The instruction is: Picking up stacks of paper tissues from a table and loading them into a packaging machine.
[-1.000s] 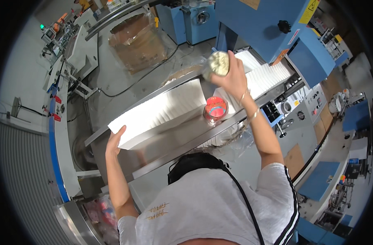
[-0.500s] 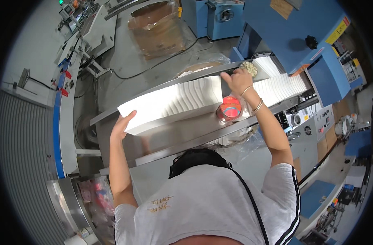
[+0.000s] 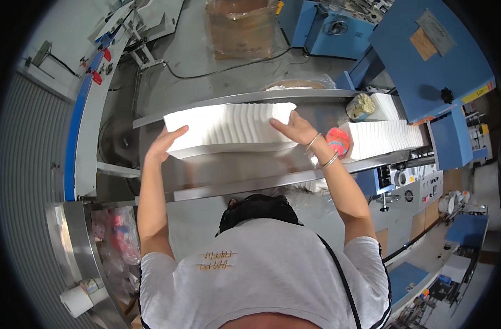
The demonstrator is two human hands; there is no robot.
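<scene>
White stack [image 3: 231, 129], in or just above the metal trough [image 3: 245, 170] (hard to tell which), is now gripped at both ends, since your right hand [image 3: 296, 129] has left the pale-topped container [image 3: 361, 107] to join your left hand [image 3: 163, 145].

Left grip [image 3: 161, 145] has one end of a long white stack [image 3: 228, 127], right grip [image 3: 296, 129] has the other, thumbs on top btw. Stack's over a metal worktop [image 3: 234, 169] w/ raised rails, can't tell if touching. Red-topped container [image 3: 337, 140] just beside R wrist, at the end of a 2nd white stack [image 3: 386, 141]. Jar w/ pale stuff [image 3: 361, 106] nr far rail. Blue machine [image 3: 420, 71] off R, lined cardboard box [image 3: 242, 35] on floor, far side, fwiw.
</scene>
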